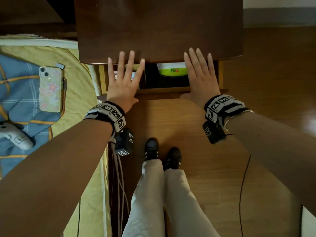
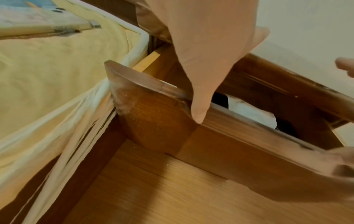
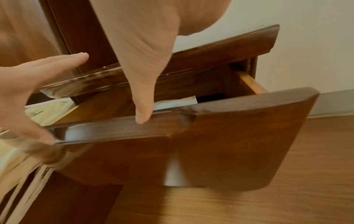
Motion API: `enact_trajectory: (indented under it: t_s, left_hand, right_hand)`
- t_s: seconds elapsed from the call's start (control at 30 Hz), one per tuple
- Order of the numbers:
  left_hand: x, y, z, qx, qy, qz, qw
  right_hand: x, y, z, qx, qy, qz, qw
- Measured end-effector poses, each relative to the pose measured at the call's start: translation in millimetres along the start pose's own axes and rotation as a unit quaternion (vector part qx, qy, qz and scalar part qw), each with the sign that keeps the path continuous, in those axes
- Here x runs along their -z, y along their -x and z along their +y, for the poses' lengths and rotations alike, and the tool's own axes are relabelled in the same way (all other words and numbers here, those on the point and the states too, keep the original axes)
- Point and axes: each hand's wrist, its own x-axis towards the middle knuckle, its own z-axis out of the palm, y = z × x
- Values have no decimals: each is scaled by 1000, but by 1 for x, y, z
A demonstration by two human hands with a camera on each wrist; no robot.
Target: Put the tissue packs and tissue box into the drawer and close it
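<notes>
Nearest the person, the drawer front (image 1: 162, 93) is the landmark: a thick, curved slab of dark wood, still standing out from the nightstand (image 1: 159, 28) with only a narrow gap left to shut. The left hand (image 1: 123, 81) lies over the left end of that front, fingers straight and spread, holding nothing, its thumb against the outer face in the left wrist view; the right hand (image 1: 201, 77) mirrors it at the right end, likewise flat and unclenched. Judging by the stout wood, the drawer should be stiff and fairly heavy, sliding on plain wooden runners (the pale rail shows at the side), so an even push with both palms low on the front looks the best hold, since pushing one end alone could make it skew and stick. Just behind the front, inside the drawer, a white and green tissue pack (image 1: 171, 71) lies toward the right side, soft and light, unlikely to resist. Behind the left hand another item with a pale printed label shows in part; I cannot tell whether it is the tissue box. Fingertips over the gap risk a pinch under the nightstand's top edge.
</notes>
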Motion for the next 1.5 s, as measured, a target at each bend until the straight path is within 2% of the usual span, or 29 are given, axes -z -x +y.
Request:
enact_trajectory:
  t_s: [0.13,0.43,0.57,0.7,0.93,1.23,1.37,1.5]
  left_hand:
    - [-7,-10,1,34,-10,-45,998]
    - [-12,-17,5,29,-58,-63,996]
    - [-5,-18,-3,12,-59,-35,998]
    - [1,-32,-7,31,-8,-7,999]
    - [4,-56,-18,54,37,-3,998]
    - [-6,-82,-26,89,4,104,991]
    - [-7,-83,-26,83,15,116,990]
    - [-2,-80,-24,89,41,92,991]
  right_hand:
    - [-12,-11,6,-15,58,-46,997]
    - [-20,-10,2,-13,129,-47,990]
    - [-16,-14,4,-13,110,-35,993]
    - [-13,-28,9,-19,93,7,995]
    - [-16,-45,12,-40,66,33,996]
    - [-18,-78,27,-66,42,113,991]
    - [-13,-77,24,-84,30,90,992]
    - [10,-75,18,-95,-20,-2,995]
